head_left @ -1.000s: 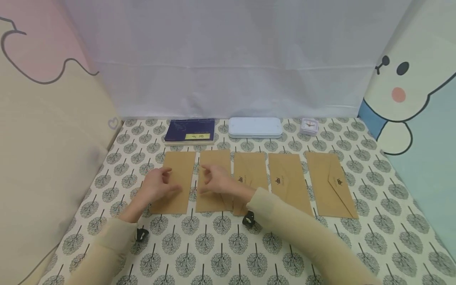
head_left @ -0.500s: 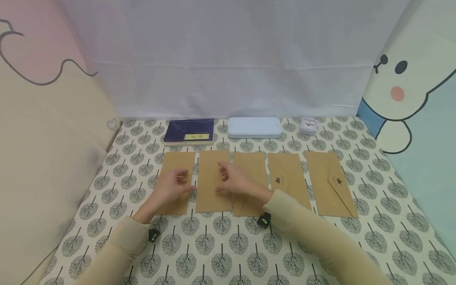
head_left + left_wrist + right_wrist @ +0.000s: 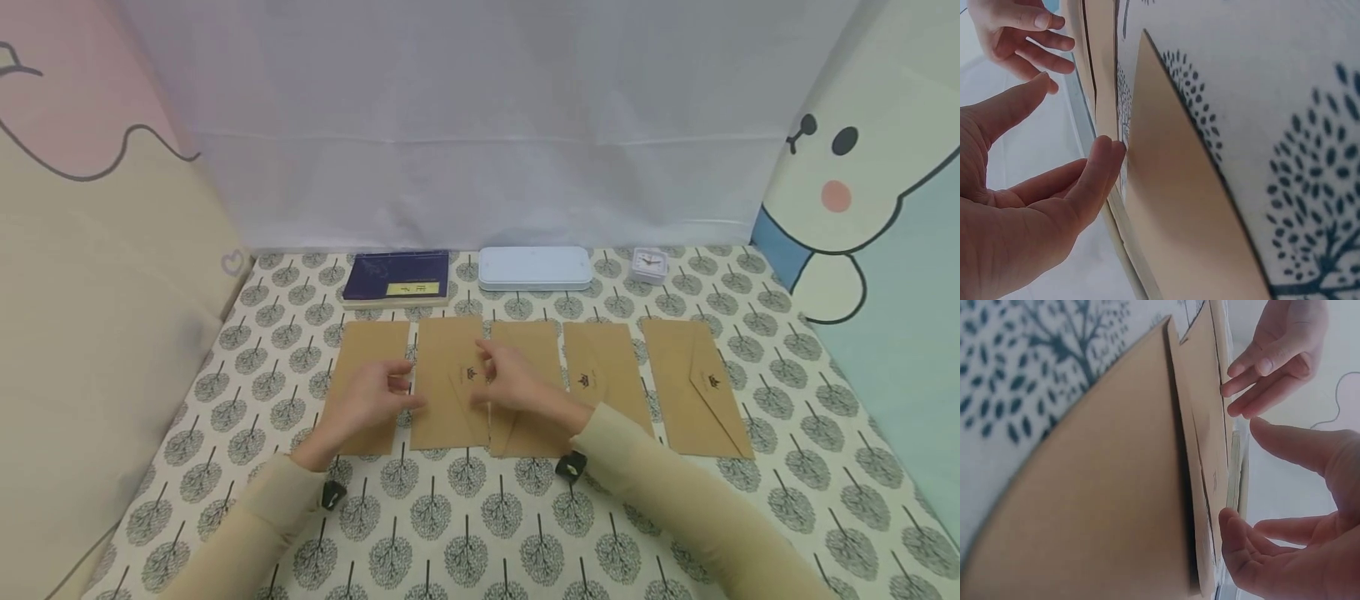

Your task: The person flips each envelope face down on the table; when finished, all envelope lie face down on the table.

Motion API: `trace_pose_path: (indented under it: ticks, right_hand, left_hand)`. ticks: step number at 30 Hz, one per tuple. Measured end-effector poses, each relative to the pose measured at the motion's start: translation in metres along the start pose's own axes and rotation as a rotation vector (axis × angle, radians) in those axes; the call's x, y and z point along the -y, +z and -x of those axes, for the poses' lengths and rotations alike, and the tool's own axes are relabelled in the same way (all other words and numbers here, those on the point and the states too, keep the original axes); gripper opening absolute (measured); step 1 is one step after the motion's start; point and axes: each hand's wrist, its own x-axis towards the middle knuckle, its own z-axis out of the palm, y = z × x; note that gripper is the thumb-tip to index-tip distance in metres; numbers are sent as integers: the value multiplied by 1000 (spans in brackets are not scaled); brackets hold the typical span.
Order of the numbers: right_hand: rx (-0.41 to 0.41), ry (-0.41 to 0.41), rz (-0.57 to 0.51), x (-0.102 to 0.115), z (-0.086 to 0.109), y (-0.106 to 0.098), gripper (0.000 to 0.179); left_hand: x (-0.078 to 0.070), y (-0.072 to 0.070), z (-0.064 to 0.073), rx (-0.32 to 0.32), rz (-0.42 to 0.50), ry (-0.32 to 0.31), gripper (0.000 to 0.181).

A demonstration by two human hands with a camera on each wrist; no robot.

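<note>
Several brown kraft envelopes lie in a row across the table in the head view. My left hand (image 3: 366, 398) is over the leftmost envelope (image 3: 377, 340), its thumb and fingers apart with nothing between them. My right hand (image 3: 516, 382) is over the third envelope (image 3: 525, 333), fingertips pointing left and likewise spread from the thumb. Between the hands sits an envelope (image 3: 442, 358) with a small dark crown print on its flap. In the left wrist view an envelope (image 3: 1175, 206) shows below my curved fingers (image 3: 1088, 187). Another envelope (image 3: 1104, 487) with a raised flap edge fills the right wrist view.
Two more envelopes, one (image 3: 618, 358) nearer and one (image 3: 671, 367) at the far right, continue the row. Behind stand a dark blue book (image 3: 375, 275), a pale blue tin case (image 3: 534, 267) and a small lilac clock (image 3: 648, 265). A tree-print cloth (image 3: 465, 542) covers the table.
Both hands have moved to the right above the envelopes, the left from the leftmost envelope's left side, the right from the second envelope to the third. The envelopes stay about where they were.
</note>
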Motion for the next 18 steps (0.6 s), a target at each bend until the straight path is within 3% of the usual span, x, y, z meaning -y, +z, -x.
trace_pose_path:
  ticks: [18]
  right_hand:
    - [9, 29, -2, -7, 6, -2, 100]
  left_hand:
    - [-8, 7, -3, -1, -23, -4, 70]
